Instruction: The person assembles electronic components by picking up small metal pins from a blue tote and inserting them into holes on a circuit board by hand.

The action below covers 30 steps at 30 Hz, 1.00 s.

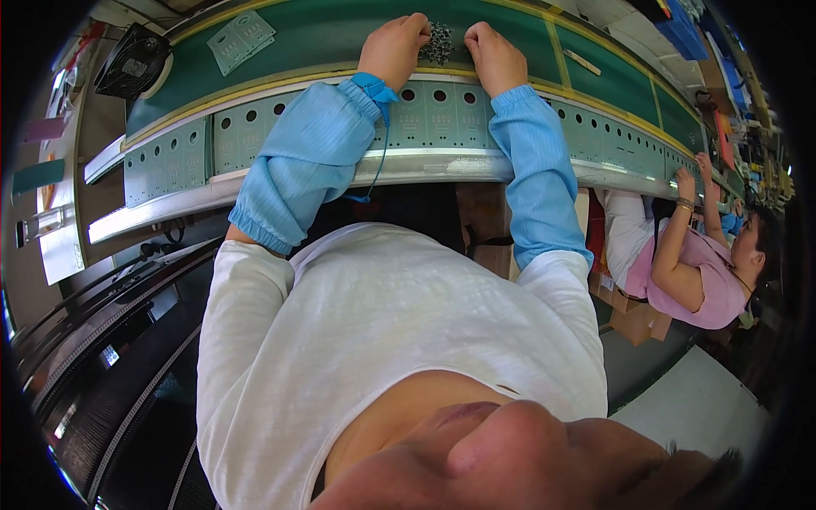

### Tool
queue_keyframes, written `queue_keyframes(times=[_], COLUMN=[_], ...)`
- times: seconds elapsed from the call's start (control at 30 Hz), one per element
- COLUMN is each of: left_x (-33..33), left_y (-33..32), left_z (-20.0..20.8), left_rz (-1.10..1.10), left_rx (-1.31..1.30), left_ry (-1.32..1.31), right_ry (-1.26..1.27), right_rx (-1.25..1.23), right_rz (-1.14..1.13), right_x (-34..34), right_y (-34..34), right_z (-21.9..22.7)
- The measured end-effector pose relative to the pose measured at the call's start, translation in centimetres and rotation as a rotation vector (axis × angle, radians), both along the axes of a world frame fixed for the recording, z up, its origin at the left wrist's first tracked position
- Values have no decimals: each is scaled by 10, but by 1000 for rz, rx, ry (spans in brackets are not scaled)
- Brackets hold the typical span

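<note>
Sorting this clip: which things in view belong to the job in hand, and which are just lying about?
Apparently in the job:
left hand, beside the small metallic parts
right hand, just right of them
row of green boards, below the hands

Apparently lying about:
loose boards
black fan
tan strip

White top (408, 314), soft creases, wide rounded neckline, small slit near neckline edge. Light-blue oversleeves (540, 166) on both forearms, finely striped, elastic gathered at cuffs; left one heavily wrinkled. Brighter blue band (375, 86) at left wrist, thin blue cord (382, 161) trailing from it. Left hand (394, 49), right hand (497, 59) bare.
</note>
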<state>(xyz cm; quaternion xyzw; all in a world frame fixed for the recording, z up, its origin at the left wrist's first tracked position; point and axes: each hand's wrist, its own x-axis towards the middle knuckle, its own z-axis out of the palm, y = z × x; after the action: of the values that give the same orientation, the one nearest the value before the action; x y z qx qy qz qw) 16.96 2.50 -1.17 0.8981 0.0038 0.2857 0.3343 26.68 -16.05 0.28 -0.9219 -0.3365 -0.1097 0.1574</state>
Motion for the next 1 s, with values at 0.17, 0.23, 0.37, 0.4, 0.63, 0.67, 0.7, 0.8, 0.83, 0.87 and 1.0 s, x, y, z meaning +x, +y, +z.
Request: queue_keyframes(times=[0.17, 0.23, 0.37, 0.4, 0.63, 0.67, 0.7, 0.8, 0.83, 0.87, 1.0], left_x=[-2, -2, -3, -3, -2, -2, -3, -5, -4, -5, -6], left_y=[1, 0, 4, 5, 1, 2, 3, 4, 3, 3, 2], left_z=[-2, 0, 1, 0, 5, 4, 3, 4, 4, 5, 6], left_rz=[-17, -24, -60, -70, -91, -82, -72, -66, -69, -64, -65], left_rx=[-10, 5, -57, -74, -111, -118, -126, -94, -94, -82, -52], left_ry=[-33, -26, 0, 0, 23, 27, 32, 20, 21, 18, -10], right_ry=[99, 111, 181, 180, 106, 75, 76, 28, 63, 98, 223], right_rx=[232, 243, 234, 234, 129, 119, 122, 136, 171, 205, 298], right_rz=[143, 126, 96, 96, 95, 116, 121, 180, 161, 144, 125], right_x=[12, 17, 16, 13, 9, 9, 9, 9, 9, 9, 9], right_y=[-12, -19, -20, -19, -19, -18, -15, -12, -12, -11, -12], right_z=[-4, -5, 0, 4, 4, 3, 1, -1, -1, 0, 4])
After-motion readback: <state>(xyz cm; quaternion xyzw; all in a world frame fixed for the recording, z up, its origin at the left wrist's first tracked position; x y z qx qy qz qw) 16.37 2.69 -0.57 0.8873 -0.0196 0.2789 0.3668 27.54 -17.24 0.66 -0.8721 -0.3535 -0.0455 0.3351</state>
